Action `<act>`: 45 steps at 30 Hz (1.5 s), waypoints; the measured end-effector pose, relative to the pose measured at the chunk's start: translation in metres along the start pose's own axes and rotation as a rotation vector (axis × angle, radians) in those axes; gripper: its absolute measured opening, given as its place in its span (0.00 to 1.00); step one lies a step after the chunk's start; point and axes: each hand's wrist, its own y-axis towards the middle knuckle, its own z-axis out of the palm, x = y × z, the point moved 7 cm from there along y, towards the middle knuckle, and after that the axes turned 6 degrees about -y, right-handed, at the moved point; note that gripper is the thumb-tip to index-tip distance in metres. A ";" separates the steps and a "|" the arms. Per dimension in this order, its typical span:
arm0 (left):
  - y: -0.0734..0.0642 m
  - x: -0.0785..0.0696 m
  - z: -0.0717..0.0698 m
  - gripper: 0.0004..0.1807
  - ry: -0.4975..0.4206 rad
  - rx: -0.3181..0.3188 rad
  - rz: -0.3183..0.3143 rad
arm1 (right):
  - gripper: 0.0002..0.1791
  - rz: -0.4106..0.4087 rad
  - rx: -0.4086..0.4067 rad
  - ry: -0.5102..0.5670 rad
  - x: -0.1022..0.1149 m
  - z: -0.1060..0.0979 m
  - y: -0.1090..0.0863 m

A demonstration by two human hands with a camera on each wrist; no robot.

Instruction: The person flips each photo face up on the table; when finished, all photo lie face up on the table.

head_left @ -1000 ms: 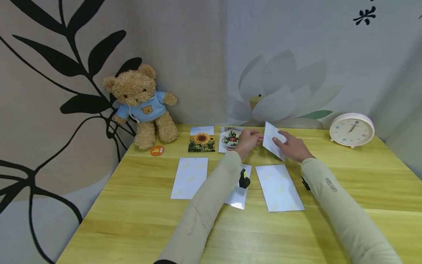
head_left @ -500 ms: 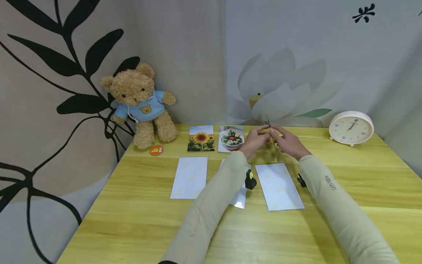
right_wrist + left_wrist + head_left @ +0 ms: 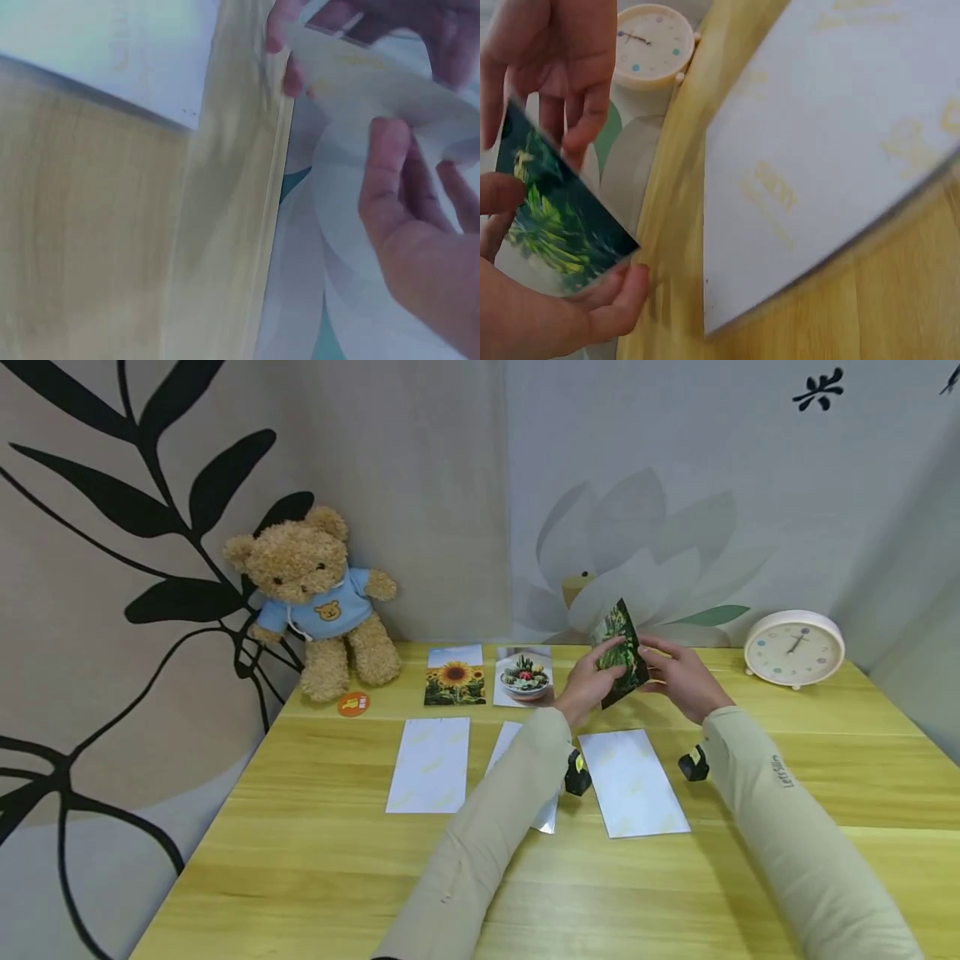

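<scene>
Above the back of the table my left hand [image 3: 591,687] pinches a photo card [image 3: 621,658] with a dark green plant picture. The card stands tilted, its picture toward the left. In the left wrist view the left thumb lies on the picture side of the card [image 3: 551,217]. My right hand [image 3: 686,677] is at the card's right edge with fingers loosely extended. The right wrist view shows the right thumb close to the card's pale back [image 3: 375,82]; whether it touches is unclear. Left of the hands lie a sunflower card [image 3: 455,676] and a potted-succulent card [image 3: 523,677], both picture side up.
In front lie a white-backed card [image 3: 428,766], a middle one [image 3: 504,742] partly hidden under the left sleeve, and another [image 3: 634,783] at right. A teddy bear [image 3: 318,602] sits back left beside an orange round sticker [image 3: 353,704]. A white clock [image 3: 795,648] stands back right.
The card has turned from its white back, through edge-on, to its green picture facing the head camera. The right hand has shifted slightly rightward; its grip has loosened.
</scene>
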 end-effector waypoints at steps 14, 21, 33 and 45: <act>-0.009 -0.011 -0.013 0.32 0.113 -0.091 0.099 | 0.26 0.072 -0.470 -0.150 -0.019 -0.045 -0.009; -0.011 -0.010 -0.009 0.29 0.184 -0.071 0.076 | 0.24 -0.022 -0.589 -0.433 -0.014 -0.052 -0.012; -0.007 0.001 -0.010 0.24 0.189 -0.078 -0.006 | 0.28 0.014 -0.478 -0.499 -0.034 -0.045 -0.008; 0.003 0.009 -0.008 0.40 0.268 0.029 -0.102 | 0.33 0.087 -0.290 -0.577 -0.036 -0.026 -0.003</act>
